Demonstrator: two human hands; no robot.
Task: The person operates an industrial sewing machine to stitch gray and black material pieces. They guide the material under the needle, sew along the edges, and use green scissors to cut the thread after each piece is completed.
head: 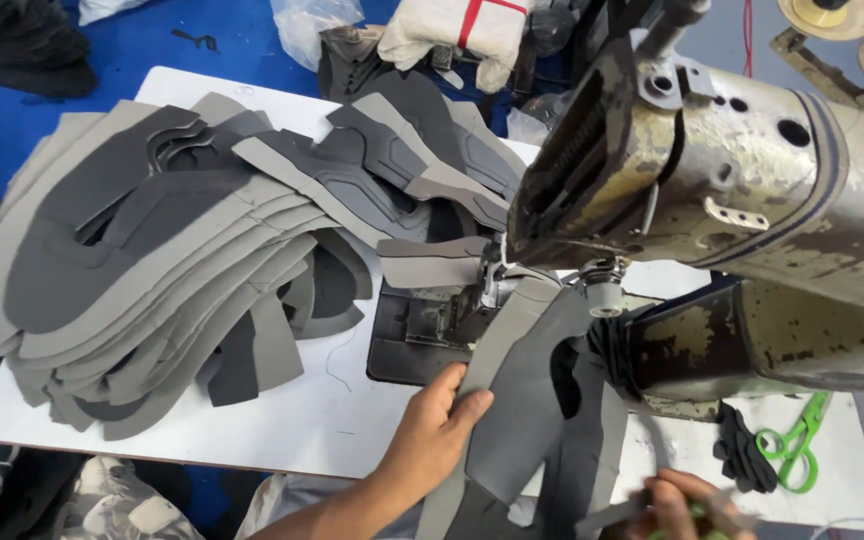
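Observation:
A grey shoe-upper piece [532,400] with darker grey panels lies under the needle area [492,275] of a worn sewing machine [712,170]. My left hand [432,435] presses and pinches the piece's left edge just in front of the black needle plate [412,335]. At the bottom edge my right hand [677,505] is closed on a small tool with a green part, blurred, beside the piece's lower right end.
A big fanned stack of grey upper pieces [142,260] covers the left of the white table [302,420]. More pieces [402,160] lie behind the needle. Green-handled scissors [797,440] and dark scraps [742,450] sit at the right. Plastic bags and blue floor lie beyond.

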